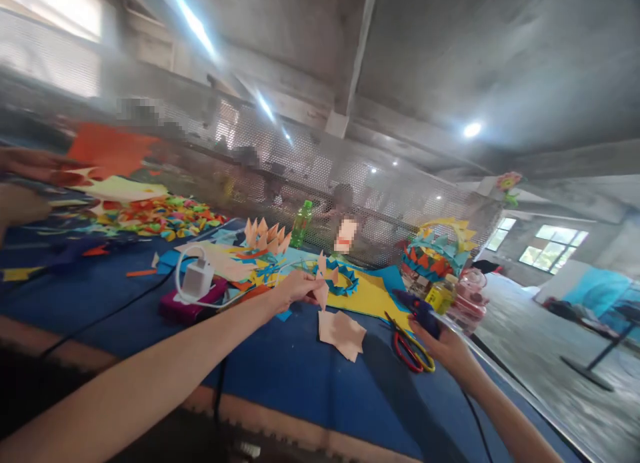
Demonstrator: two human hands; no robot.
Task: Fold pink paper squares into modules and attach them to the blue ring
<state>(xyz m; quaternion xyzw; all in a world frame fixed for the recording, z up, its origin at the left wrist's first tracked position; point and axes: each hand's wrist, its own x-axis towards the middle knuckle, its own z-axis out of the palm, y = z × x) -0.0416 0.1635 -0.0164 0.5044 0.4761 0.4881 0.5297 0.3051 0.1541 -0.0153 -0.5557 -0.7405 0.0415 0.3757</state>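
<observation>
My left hand (299, 287) pinches a folded peach-coloured felt or paper piece (323, 293) upright over the blue table. Below it lies a small stack of flat peach pieces (343, 335). On the right, my right hand (443, 346) grips a dark blue glue gun (419, 307), its nozzle pointing left, with a black cord trailing down. Scissors (410, 351) with red and yellow handles lie just left of that hand. Behind my left hand sits a blue zigzag ring (351, 281), partly hidden, on a yellow sheet (373, 295).
A white charger (197, 279) rests on a purple box (173, 306). Behind are a peach spiked crown (267, 238), a green bottle (302, 224) and stacked colourful crowns (435, 253). At left, another person's hands hold coloured sheets (113, 149) near a scrap heap (170, 217).
</observation>
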